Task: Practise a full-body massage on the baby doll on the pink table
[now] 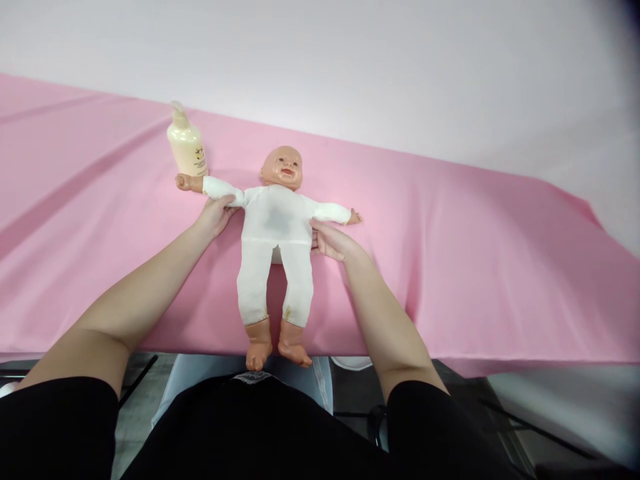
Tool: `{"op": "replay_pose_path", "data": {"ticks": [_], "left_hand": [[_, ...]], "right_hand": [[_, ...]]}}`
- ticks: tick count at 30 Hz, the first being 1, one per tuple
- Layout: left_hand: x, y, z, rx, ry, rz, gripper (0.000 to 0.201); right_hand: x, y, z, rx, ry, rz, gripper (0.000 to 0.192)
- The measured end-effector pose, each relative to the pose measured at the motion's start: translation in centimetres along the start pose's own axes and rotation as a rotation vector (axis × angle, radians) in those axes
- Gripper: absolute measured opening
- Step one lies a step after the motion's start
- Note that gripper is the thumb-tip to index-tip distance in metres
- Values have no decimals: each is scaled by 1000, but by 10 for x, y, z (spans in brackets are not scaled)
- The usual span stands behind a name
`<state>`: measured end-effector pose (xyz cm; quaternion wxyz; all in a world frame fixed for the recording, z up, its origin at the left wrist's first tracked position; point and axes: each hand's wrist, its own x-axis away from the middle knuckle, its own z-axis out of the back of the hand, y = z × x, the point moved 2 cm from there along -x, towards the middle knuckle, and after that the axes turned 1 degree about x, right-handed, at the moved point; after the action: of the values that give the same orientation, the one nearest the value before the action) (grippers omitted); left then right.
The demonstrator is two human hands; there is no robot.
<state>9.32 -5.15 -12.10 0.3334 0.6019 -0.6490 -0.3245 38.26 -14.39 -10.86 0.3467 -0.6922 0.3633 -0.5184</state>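
Presently, head view, the only one: a baby doll (277,230) lies face up on the pink cloth (450,253) covering the bench, lengthwise toward me, head away, feet at the near edge. Its head is bare, hard and peach-coloured, with a moulded smiling face. The body is soft and white, with a grey smudge on the chest and small brownish stains near the ends of both legs. Hands and feet are the same peach material as the head. Both arms are stretched out sideways; the legs lie straight and close together, and the feet overhang the bench edge slightly.

My left hand (216,215) rests at the doll's arm on my left, near the shoulder, with its fingers curled on the white sleeve; whether they truly pinch it I cannot tell. My right hand (331,241) lies against the doll's flank below the other arm, its fingers loosely bent and touching the torso, not closed around anything.

A cream pump bottle (187,145) stands upright just behind the doll's outstretched hand on my left, very near it.

A pale wall (350,60) rises behind the bench.
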Motion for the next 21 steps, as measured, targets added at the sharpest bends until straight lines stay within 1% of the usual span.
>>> {"op": "replay_pose_path", "data": {"ticks": [2,4,7,9,11,14,15,17,19,21], "left_hand": [[-1,0,0,-10,4,-1,17],[0,0,0,-14,6,-3,17],[0,0,-1,-7,3,-9,16],[0,0,-2,-4,11,-10,17],[0,-1,-1,-3,19,-10,18],[0,-1,0,-2,20,-7,18],[0,-1,0,-2,21,-9,17],[0,-1,0,-7,17,-17,17],[0,-2,0,-19,4,-29,19],[0,-3,0,-31,-7,-43,21]], "right_hand": [[3,1,1,31,-76,8,33],[1,2,1,6,-94,52,41],[-3,6,4,-29,-20,64,31],[-3,8,5,24,-24,-6,29],[1,9,3,118,-133,-118,39],[10,11,-2,243,-406,-261,59],[13,10,-4,273,-498,-295,65],[20,10,-8,310,-640,-341,77],[29,14,-16,330,-736,-369,83],[40,24,-29,327,-776,-353,83]]}}
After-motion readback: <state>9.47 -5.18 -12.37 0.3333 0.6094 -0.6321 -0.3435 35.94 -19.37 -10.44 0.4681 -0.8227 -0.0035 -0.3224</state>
